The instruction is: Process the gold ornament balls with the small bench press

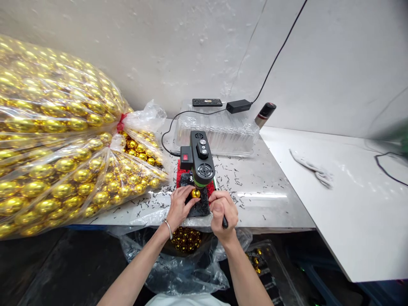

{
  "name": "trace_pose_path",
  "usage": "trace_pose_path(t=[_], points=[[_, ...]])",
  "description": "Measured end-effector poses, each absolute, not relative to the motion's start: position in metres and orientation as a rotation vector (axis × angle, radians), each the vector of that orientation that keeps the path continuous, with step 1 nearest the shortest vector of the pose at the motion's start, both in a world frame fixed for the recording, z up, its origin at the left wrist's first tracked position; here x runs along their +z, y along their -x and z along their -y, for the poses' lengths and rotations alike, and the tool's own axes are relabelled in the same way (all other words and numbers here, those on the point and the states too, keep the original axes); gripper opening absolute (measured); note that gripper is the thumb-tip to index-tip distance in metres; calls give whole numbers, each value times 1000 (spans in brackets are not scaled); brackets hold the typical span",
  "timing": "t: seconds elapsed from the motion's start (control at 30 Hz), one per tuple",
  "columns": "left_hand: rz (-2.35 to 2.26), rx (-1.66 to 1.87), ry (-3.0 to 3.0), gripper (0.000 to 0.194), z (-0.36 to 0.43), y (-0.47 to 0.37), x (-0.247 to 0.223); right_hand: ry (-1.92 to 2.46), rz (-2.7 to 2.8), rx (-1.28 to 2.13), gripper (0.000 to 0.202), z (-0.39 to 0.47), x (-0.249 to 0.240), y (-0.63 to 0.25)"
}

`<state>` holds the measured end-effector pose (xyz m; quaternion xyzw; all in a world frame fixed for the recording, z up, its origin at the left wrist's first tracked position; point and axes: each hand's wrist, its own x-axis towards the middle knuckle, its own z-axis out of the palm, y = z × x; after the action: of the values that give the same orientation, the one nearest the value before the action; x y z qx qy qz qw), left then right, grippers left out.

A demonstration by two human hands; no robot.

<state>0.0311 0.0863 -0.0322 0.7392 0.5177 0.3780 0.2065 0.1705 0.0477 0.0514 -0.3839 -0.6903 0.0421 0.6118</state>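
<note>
Pale shirt is showing at the bottom edge, both forearms reaching forward from it. Left hand, bracelet on wrist, is pinching one gold ball between thumb and fingers; grip nearly closed, just ball-wide. Right hand is clenching a black-ended lever handle, fingers wrapped round.

Gold ball is sitting at the left hand's fingertips, left of the right hand, directly under the head of a black machine; cannot tell if ball and head are touching. Dark pad is lying below, red mat showing around it.

Containers: open clear bag is hanging below the counter edge between the forearms, holding many gold balls. Clear tray, lower right, is holding a few more. Upper bag and lower bag, both clear, are bulging with gold balls at left; red tie is cinching the upper one. Clear plastic stack is standing behind the machine, contents unclear, carrying a black adapter. Black scraps are littering the counter. Glove is lying on the white counter, right.
</note>
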Motion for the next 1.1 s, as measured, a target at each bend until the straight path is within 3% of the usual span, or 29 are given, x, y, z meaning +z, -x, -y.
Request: trace_pose_path(t=[0.5, 0.77, 0.9, 1.1], points=[[-1408, 1103, -2036, 30, -86, -30, -37, 825, 1708, -114, 28, -61, 4, -174], [-1419, 1180, -1990, 28, -87, -33, -26, 893, 1515, 74, 31, -57, 71, -168], [-1378, 1209, -2030, 34, -41, -24, -26, 920, 1497, 117, 32, -56, 91, -166], [-1288, 918, -2222, 37, 53, -20, -84, 925, 1519, 91, 31, -53, 72, -166]])
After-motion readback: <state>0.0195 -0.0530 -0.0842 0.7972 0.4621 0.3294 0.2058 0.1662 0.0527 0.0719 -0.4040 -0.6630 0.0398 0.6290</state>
